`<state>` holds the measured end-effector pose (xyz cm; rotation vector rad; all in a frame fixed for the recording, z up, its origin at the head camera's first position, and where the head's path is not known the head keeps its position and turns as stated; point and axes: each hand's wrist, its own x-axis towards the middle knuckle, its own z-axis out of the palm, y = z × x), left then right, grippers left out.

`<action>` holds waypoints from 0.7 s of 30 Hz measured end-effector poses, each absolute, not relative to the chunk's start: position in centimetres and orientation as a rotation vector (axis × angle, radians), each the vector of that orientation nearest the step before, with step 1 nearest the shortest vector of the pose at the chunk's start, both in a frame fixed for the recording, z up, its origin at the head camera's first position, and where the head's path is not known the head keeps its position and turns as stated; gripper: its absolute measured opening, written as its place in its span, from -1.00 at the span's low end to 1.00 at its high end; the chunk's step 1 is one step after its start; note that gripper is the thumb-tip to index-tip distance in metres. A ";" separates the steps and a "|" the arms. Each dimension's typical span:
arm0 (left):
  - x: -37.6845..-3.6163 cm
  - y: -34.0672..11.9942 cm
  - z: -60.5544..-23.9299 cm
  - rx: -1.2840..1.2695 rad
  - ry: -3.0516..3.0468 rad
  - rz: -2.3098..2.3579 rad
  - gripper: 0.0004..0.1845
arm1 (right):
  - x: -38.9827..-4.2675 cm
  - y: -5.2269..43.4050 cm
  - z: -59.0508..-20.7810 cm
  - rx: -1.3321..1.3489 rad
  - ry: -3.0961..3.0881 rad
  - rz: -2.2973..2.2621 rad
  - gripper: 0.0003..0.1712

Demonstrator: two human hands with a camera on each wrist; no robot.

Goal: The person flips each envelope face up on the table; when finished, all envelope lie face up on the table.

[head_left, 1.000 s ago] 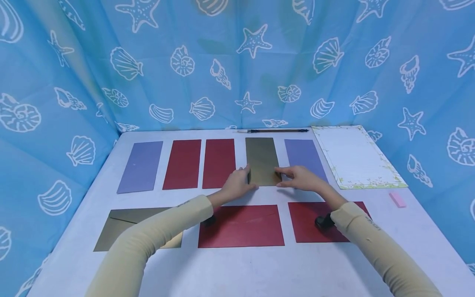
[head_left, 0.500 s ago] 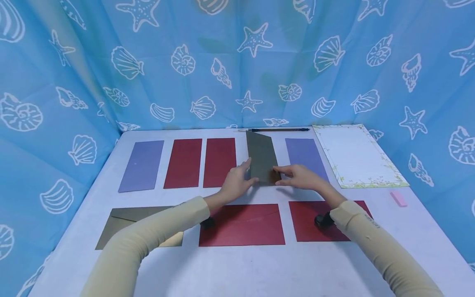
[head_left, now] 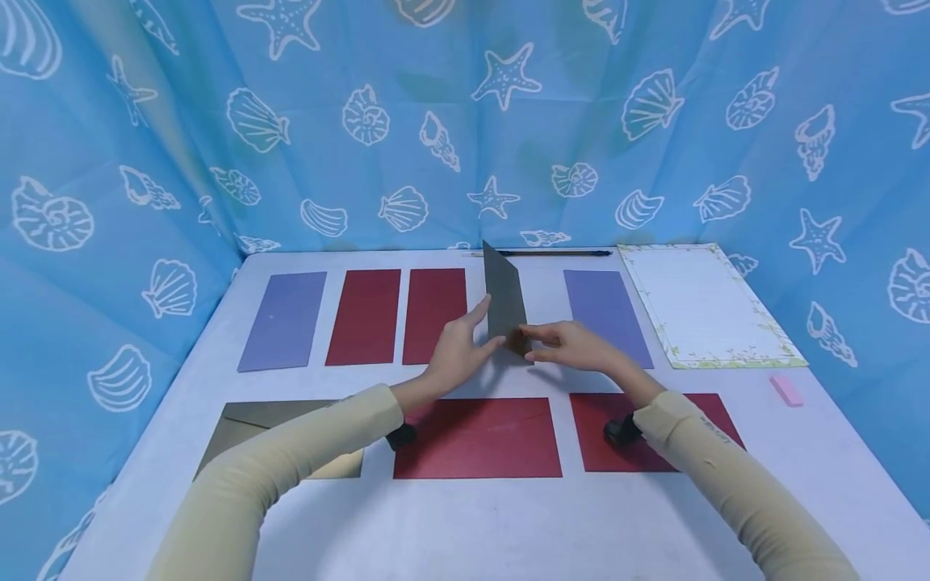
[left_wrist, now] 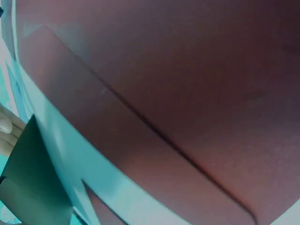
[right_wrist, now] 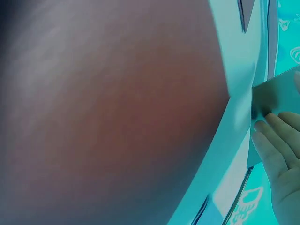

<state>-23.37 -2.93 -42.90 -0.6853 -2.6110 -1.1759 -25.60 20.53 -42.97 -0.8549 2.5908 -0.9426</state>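
Gold envelope [head_left: 504, 298] tilted on edge, long axis running away from us; left hand [head_left: 458, 351] and right hand [head_left: 574, 345] pinch near end.

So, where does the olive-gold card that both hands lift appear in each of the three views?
Head view: olive-gold card stands tilted at centre, between the left hand and the right hand.
Left wrist view: dark green corner at the lower left.
Right wrist view: grey-green sheet at the right edge, above the fingers.
Shared landmark: the red envelope.
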 end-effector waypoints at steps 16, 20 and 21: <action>-23.4 -2.5 -41.8 -0.830 -2.499 -1.164 -0.26 | -26.0 18.3 -41.8 -0.896 2.528 -1.059 -0.40; -23.4 -2.1 -41.8 -0.835 -2.495 -1.176 -0.26 | -27.0 18.7 -40.3 -0.878 2.610 -1.130 -0.45; -23.4 -2.0 -41.8 -0.835 -2.493 -1.178 -0.26 | -27.3 18.6 -39.7 -0.862 2.636 -1.155 -0.46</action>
